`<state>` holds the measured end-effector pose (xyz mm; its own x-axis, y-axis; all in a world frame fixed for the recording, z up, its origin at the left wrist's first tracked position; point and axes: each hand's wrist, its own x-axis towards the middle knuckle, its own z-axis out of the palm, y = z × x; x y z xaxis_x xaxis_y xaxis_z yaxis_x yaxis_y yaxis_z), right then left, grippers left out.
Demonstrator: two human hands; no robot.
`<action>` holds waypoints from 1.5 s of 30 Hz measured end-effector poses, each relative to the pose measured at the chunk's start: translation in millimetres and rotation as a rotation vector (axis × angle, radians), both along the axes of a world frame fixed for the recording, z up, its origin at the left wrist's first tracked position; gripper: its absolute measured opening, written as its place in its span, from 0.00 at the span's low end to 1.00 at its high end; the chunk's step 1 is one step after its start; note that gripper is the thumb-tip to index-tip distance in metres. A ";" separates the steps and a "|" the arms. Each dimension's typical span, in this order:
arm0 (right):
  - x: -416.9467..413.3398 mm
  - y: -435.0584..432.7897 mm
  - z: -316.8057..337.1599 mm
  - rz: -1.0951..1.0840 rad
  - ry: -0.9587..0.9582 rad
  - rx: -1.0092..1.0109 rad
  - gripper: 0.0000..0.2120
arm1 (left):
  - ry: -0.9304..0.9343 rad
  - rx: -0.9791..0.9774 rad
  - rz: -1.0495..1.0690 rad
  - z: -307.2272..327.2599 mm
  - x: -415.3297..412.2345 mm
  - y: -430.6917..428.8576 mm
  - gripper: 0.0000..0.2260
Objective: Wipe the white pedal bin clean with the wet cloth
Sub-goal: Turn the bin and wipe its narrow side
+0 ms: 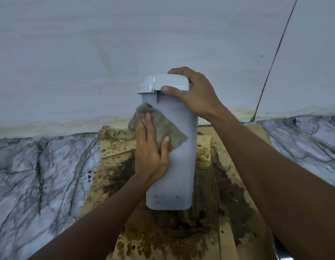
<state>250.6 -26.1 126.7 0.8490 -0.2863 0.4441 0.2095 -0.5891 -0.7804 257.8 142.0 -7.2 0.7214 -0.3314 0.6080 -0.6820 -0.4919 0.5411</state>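
The white pedal bin stands tilted on soiled cardboard, its lid toward the wall. My right hand grips the lid end, thumb on the near face and fingers over the top. My left hand lies flat with straight fingers on the bin's left side and presses the grey-brown wet cloth against it. The cloth's upper corner sticks out past my fingertips. Small dark specks dot the bin's lower end.
Dirty brown cardboard with mud stains covers the marbled floor under the bin. A clump of mud lies by the wall. A pale wall rises just behind, with a dark seam at the right.
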 end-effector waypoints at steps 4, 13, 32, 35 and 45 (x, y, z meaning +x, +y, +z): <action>-0.4 1.5 -2.5 -0.015 -0.023 -0.030 0.29 | 0.044 -0.087 -0.021 33.8 28.1 -3.9 0.34; -6.8 -9.1 -4.6 -0.016 -0.001 -0.001 0.28 | -0.061 -0.019 -0.133 27.4 24.5 -2.3 0.31; -10.0 -6.8 -2.8 0.011 0.013 0.014 0.27 | -0.510 0.585 -0.135 15.8 -24.8 -52.8 0.27; -6.3 -1.6 -2.6 0.014 0.000 -0.034 0.28 | -0.491 0.540 -0.096 39.1 -18.6 -70.1 0.22; -9.0 -13.6 -5.7 0.035 0.001 -0.015 0.26 | -0.523 0.829 -0.374 -32.7 -36.6 -13.4 0.28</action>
